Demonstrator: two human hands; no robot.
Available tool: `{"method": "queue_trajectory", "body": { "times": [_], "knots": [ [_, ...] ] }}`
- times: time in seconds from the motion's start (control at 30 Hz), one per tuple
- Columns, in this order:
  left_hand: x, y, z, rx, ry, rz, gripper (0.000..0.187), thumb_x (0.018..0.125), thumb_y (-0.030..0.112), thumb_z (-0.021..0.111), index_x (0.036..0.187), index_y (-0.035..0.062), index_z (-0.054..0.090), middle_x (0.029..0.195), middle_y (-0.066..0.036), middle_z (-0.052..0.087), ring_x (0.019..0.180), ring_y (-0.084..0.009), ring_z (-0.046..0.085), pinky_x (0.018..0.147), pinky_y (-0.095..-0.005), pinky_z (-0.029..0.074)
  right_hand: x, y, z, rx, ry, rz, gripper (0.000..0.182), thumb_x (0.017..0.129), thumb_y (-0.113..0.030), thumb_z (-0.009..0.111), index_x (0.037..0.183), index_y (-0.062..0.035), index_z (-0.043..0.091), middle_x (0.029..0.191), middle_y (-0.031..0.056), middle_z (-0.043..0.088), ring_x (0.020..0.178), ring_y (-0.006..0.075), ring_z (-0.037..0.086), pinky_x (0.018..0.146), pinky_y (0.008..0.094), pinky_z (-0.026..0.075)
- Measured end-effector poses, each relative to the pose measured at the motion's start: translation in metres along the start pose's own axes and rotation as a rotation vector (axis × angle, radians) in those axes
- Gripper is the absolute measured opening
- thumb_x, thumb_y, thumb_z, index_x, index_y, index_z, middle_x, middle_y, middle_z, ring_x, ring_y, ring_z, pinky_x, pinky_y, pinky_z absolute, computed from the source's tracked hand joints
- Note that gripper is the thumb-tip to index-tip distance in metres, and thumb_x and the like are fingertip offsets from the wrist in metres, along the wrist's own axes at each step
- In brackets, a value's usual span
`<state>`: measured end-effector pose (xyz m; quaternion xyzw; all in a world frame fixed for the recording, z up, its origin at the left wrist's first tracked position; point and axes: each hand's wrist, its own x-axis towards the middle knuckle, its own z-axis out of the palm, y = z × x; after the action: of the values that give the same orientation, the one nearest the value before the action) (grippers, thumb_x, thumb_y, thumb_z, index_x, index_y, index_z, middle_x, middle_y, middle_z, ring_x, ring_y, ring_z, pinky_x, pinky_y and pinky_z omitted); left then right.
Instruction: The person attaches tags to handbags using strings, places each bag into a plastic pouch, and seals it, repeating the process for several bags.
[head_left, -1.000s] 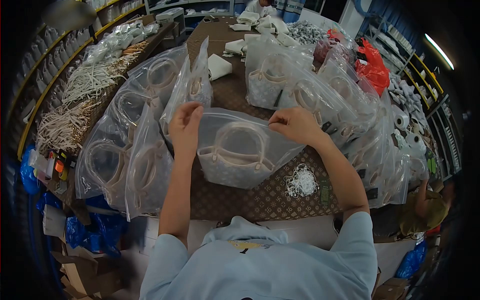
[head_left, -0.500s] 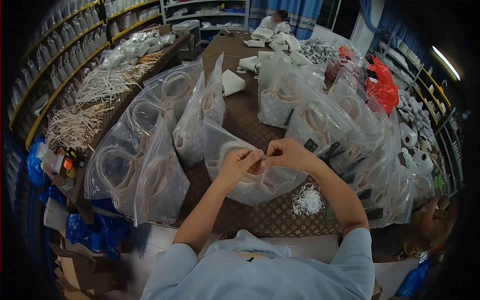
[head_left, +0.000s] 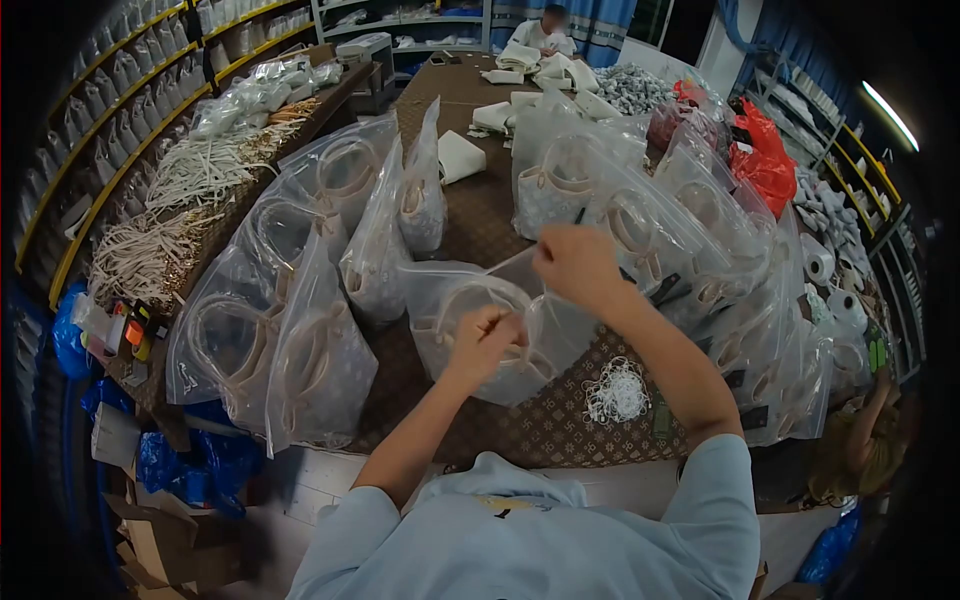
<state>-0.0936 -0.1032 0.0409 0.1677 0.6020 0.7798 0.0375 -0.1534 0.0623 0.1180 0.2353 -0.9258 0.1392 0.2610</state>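
Observation:
In front of me a clear plastic bag (head_left: 425,300) lies on the patterned table, with a pale handbag (head_left: 540,360) inside it. My right hand (head_left: 578,265) is closed at the bag's upper right, where its top edge rises to my fingers. Lower down, over the handbag's handle loop, my left hand (head_left: 486,345) is curled closed. What its fingers hold, if anything, is hidden. A heap of thin white strings (head_left: 615,390) lies to the right of the bag, beside a dark green tag (head_left: 661,420).
Bagged handbags stand close on the left (head_left: 325,380) and right (head_left: 765,345). White folded pieces (head_left: 461,157) lie further back. Pale straps (head_left: 150,250) cover a left side table. A person (head_left: 543,38) sits at the far end; another person's arm (head_left: 868,425) shows at right.
My hands were together over the bag and have come apart. The right one has moved up and away, drawing the bag's edge upward; the left one is slightly lower.

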Motion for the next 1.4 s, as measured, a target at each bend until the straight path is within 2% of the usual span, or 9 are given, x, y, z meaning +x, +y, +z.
{"method": "queue_trajectory", "body": {
  "times": [0.43, 0.5, 0.57, 0.7, 0.8, 0.87, 1.0, 1.17, 1.4],
  "knots": [
    [-0.030, 0.003, -0.017, 0.472, 0.010, -0.016, 0.015, 0.081, 0.011, 0.058, 0.070, -0.0003, 0.060, 0.066, -0.003, 0.062, 0.057, -0.0071, 0.053, 0.054, -0.0243, 0.041, -0.019, -0.016, 0.009, 0.104, -0.124, -0.215, 0.032, 0.072, -0.025, 0.065, 0.100, -0.0103, 0.057, 0.091, 0.0114, 0.060, 0.088, 0.0263, 0.058, 0.075, 0.0386, 0.047],
    [-0.031, 0.011, -0.017, 0.590, -0.032, -0.031, 0.011, 0.078, 0.011, 0.060, 0.073, 0.0008, 0.060, 0.069, -0.004, 0.063, 0.059, -0.0101, 0.055, 0.055, -0.0254, 0.042, -0.015, -0.011, 0.010, 0.263, -0.471, 0.058, 0.031, 0.074, -0.024, 0.064, 0.100, -0.0086, 0.059, 0.089, 0.0111, 0.062, 0.086, 0.0279, 0.059, 0.076, 0.0401, 0.046],
    [-0.034, 0.043, -0.004, 1.072, 0.309, 0.524, 0.008, 0.072, 0.008, 0.063, 0.077, 0.0040, 0.060, 0.077, -0.005, 0.061, 0.065, -0.0190, 0.057, 0.055, -0.0278, 0.043, -0.015, -0.007, 0.017, 0.329, -0.476, 0.073, 0.030, 0.075, -0.023, 0.063, 0.100, -0.0075, 0.060, 0.090, 0.0116, 0.063, 0.085, 0.0278, 0.059, 0.076, 0.0389, 0.046],
    [-0.018, 0.071, 0.008, 1.120, 0.191, 0.850, 0.015, 0.068, 0.008, 0.066, 0.081, 0.0068, 0.060, 0.086, -0.006, 0.060, 0.075, -0.0265, 0.057, 0.058, -0.0338, 0.045, -0.018, -0.005, 0.016, 0.629, -0.586, 0.123, 0.031, 0.078, -0.023, 0.060, 0.103, -0.0062, 0.061, 0.091, 0.0133, 0.064, 0.083, 0.0265, 0.061, 0.076, 0.0349, 0.046],
    [-0.007, 0.040, 0.002, 1.156, 0.079, 0.803, 0.012, 0.073, 0.015, 0.065, 0.075, 0.0057, 0.059, 0.077, -0.008, 0.060, 0.068, -0.0289, 0.057, 0.059, -0.0384, 0.045, -0.017, -0.005, 0.013, 0.626, -0.717, 0.135, 0.028, 0.084, -0.014, 0.055, 0.111, -0.0037, 0.057, 0.094, 0.0094, 0.063, 0.084, 0.0155, 0.058, 0.077, 0.0291, 0.044],
    [-0.008, 0.026, -0.006, 1.302, 0.007, 0.308, 0.025, 0.080, 0.027, 0.060, 0.072, 0.0037, 0.059, 0.070, -0.012, 0.060, 0.061, -0.0329, 0.056, 0.057, -0.0396, 0.045, -0.022, -0.003, 0.015, 0.670, -0.669, 0.124, 0.028, 0.083, -0.016, 0.054, 0.109, -0.0051, 0.058, 0.095, 0.0114, 0.063, 0.085, 0.0201, 0.059, 0.077, 0.0313, 0.044],
    [0.008, 0.002, -0.015, 1.300, -0.016, 0.134, 0.041, 0.086, 0.038, 0.053, 0.071, 0.0010, 0.060, 0.063, -0.013, 0.059, 0.055, -0.0275, 0.057, 0.052, -0.0365, 0.044, -0.026, -0.001, 0.022, 0.734, -0.594, 0.058, 0.026, 0.082, -0.014, 0.052, 0.106, -0.0053, 0.059, 0.097, 0.0135, 0.063, 0.087, 0.0244, 0.060, 0.079, 0.0336, 0.044],
    [0.013, -0.008, -0.011, 0.282, 0.150, -0.243, 0.047, 0.083, 0.043, 0.058, 0.076, -0.0030, 0.063, 0.061, -0.005, 0.060, 0.057, -0.0092, 0.055, 0.048, -0.0265, 0.040, -0.026, 0.008, 0.018, 0.738, -0.729, 0.050, 0.031, 0.084, -0.010, 0.051, 0.115, -0.0065, 0.054, 0.104, 0.0095, 0.061, 0.093, 0.0190, 0.058, 0.082, 0.0312, 0.043],
    [0.013, -0.015, -0.006, 0.562, 0.202, -0.135, 0.037, 0.083, 0.031, 0.059, 0.074, -0.0046, 0.063, 0.063, -0.006, 0.062, 0.053, -0.0103, 0.056, 0.046, -0.0233, 0.041, -0.035, -0.004, 0.011, 0.208, -0.558, -0.022, 0.047, 0.072, -0.005, 0.052, 0.118, -0.0159, 0.051, 0.101, 0.0088, 0.062, 0.091, 0.0315, 0.059, 0.078, 0.0402, 0.046]
  ]
}}
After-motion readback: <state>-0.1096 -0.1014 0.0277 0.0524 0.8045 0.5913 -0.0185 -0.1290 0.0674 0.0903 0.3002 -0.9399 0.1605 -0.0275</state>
